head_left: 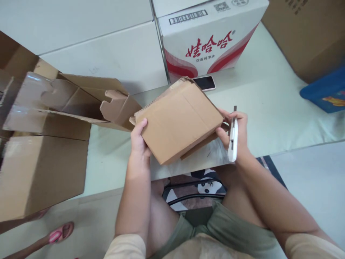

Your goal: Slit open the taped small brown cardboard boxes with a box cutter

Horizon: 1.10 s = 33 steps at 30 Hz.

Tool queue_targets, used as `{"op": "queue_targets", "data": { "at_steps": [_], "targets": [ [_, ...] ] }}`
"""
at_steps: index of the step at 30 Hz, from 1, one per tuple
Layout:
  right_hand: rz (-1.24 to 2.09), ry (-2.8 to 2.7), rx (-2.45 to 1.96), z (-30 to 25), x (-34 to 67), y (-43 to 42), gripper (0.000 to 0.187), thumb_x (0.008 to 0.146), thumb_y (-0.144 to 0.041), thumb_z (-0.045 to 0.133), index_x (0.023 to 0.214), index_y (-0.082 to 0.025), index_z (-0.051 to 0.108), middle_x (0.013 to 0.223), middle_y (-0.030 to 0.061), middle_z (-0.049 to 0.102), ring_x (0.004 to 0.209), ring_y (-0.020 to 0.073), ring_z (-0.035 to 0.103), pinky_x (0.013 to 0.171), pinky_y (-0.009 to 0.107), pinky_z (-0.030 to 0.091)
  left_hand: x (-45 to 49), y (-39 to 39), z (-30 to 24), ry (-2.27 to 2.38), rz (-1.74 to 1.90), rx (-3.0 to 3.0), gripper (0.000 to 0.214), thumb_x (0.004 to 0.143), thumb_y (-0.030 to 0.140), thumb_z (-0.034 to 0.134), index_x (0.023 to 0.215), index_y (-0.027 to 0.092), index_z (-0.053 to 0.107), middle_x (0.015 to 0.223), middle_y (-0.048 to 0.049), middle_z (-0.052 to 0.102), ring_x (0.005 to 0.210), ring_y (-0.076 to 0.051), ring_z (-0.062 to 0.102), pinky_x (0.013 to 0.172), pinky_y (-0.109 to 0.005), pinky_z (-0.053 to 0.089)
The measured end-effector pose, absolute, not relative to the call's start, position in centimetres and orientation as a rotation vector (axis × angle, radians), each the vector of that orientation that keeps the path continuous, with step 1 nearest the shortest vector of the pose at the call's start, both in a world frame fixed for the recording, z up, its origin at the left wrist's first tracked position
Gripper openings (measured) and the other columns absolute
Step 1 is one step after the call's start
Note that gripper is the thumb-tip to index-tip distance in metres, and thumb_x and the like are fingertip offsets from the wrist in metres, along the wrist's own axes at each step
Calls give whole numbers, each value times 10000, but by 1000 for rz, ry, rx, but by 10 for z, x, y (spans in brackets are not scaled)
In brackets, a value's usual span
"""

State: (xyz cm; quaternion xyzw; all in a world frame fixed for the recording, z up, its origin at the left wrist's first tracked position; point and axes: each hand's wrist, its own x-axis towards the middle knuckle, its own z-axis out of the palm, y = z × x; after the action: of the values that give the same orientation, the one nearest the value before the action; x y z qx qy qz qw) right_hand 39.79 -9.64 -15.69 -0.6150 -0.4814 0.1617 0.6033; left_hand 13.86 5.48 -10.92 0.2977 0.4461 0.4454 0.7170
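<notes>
I hold a small brown cardboard box [179, 120] above the near edge of a pale green table [269, 108]. My left hand [138, 138] grips its left side, thumb on top and fingers under it. My right hand [235, 131] closes on the box's right corner and also holds a white utility knife [233, 140], whose short blade points up and away from me. The box is tilted, with its open flaps facing away.
A large open brown carton [54, 108] lies at the left. White boxes [107, 46] and a red-and-white printed carton [210, 36] stand at the back. A phone [205, 83] lies behind the small box. At the right are a blue bin [326, 93] and a brown box [304, 32]. Another person's foot in a pink sandal [60, 233] shows at bottom left.
</notes>
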Motion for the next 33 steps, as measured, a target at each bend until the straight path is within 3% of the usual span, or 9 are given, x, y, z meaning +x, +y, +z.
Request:
{"op": "queue_targets", "data": {
  "at_steps": [5,11,19,23,27,33],
  "targets": [
    [464,-1247,-1448,-156,403,-97,653,833,-413,801,1342,-340,399,1563,137,625,1440,335,634,1151,594,541,134,57,-109,1015,980,676,508,652,521,877,1023,201,743,994,-119,814,1170,-432,762,979,-508,661],
    [467,-1332,-1539,-162,408,-93,813,778,-464,771,1477,-322,381,1593,140,600,1435,376,633,1160,638,547,130,59,-111,1041,948,653,516,663,496,866,1066,200,737,1022,-112,817,1165,-418,766,960,-499,670],
    [272,-1262,-1805,-158,408,-90,712,717,-440,736,1374,-309,495,1408,108,726,1222,383,747,1018,587,618,130,57,-115,975,891,678,595,657,520,879,1137,220,698,1048,-108,820,1166,-398,767,1000,-497,653],
    [144,-1102,-1904,-161,404,-87,535,743,-377,684,1260,-310,562,1208,47,792,965,307,782,838,472,627,138,52,-117,938,905,639,574,628,470,908,1101,217,702,1017,-104,820,1169,-399,768,1025,-493,641],
    [43,-1031,-1873,-165,402,-84,406,742,-327,685,1143,-310,618,986,-6,793,753,232,731,698,366,573,143,49,-115,899,947,610,541,631,424,921,1088,218,718,999,-103,820,1165,-394,770,1031,-482,635],
    [5,-1048,-1687,-160,405,-86,432,734,-400,780,1127,-302,629,1072,25,810,914,253,781,828,410,636,141,52,-113,930,966,609,489,639,435,906,1032,205,727,950,-112,803,1221,-422,743,1009,-492,647]
  ]
}}
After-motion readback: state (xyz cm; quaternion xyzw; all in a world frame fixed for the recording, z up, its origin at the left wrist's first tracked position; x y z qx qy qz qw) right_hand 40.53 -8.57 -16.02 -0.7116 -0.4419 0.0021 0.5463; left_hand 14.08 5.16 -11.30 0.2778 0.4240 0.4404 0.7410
